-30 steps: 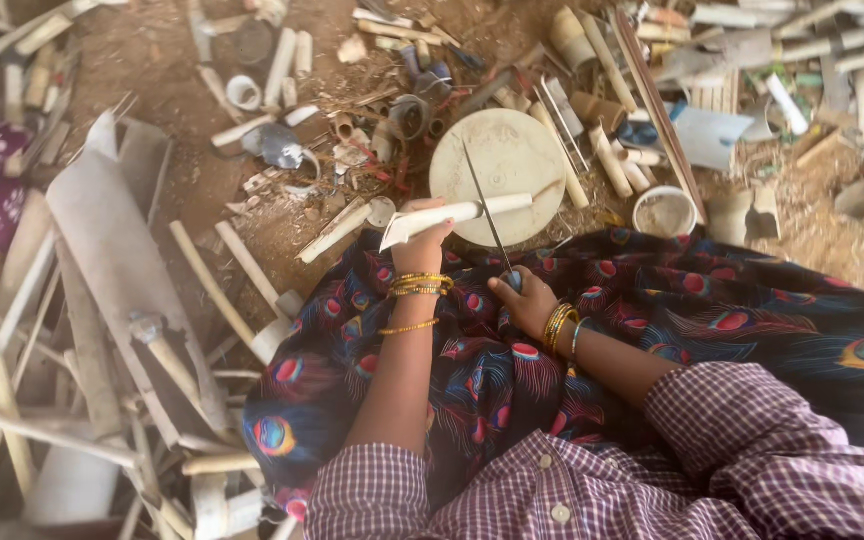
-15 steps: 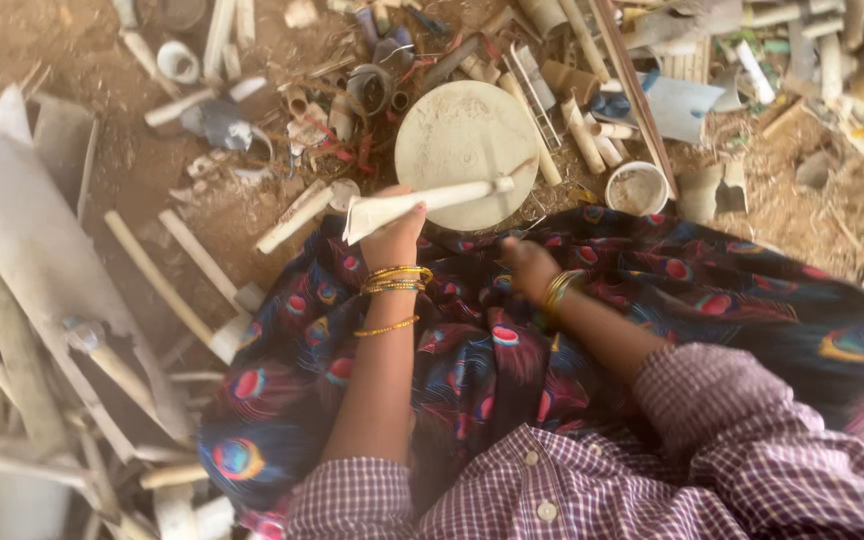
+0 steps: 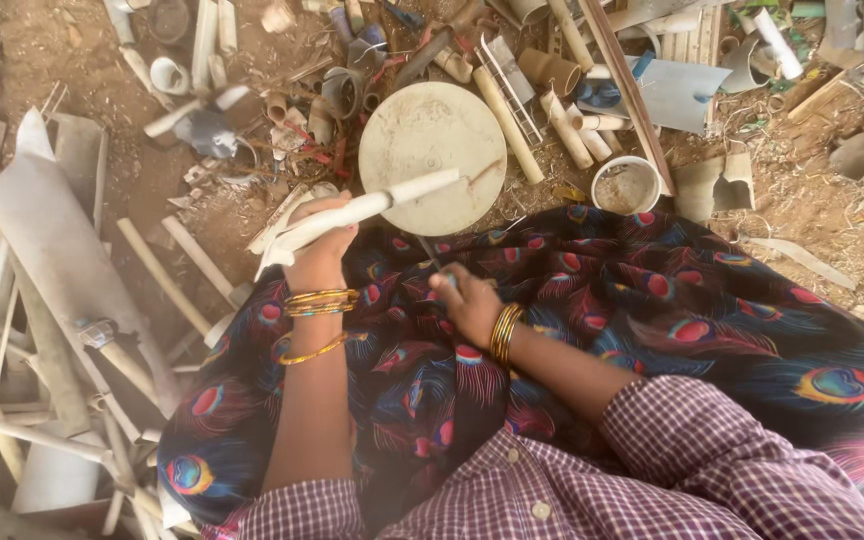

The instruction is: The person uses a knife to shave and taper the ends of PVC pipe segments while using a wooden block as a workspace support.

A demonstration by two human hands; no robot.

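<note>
The pale strip (image 3: 362, 210) is up off the lap, gripped near its lower end in my left hand (image 3: 320, 250), and it slants up and to the right so its far end lies across the round wooden disc (image 3: 430, 150) on the ground in front of me. My left fingers are wrapped tight around it. The near end, just left of the hand, looks thin and peeled, with a loose flap hanging off it, while the far half looks smooth and even.

My right hand (image 3: 470, 300) rests lower, on the dark skirt (image 3: 652, 320) with the feather pattern, well apart from the strip. Its fingers are curled in around something small and dark, but I cannot tell what it is, or whether they really clamp it, since the hand hides most of it.

As for progress, I judge the strip partly worked: one end is shaved or split, and the rest appears untouched. Nothing is cutting it right now, as the two hands are apart.

Around me the dirt floor (image 3: 82, 60) is littered with cut tubes, slats and shavings. A small white cup (image 3: 625, 185) stands just right of the disc, touching the skirt's edge, and long pale slats (image 3: 52, 300) lie heaped on my left.
</note>
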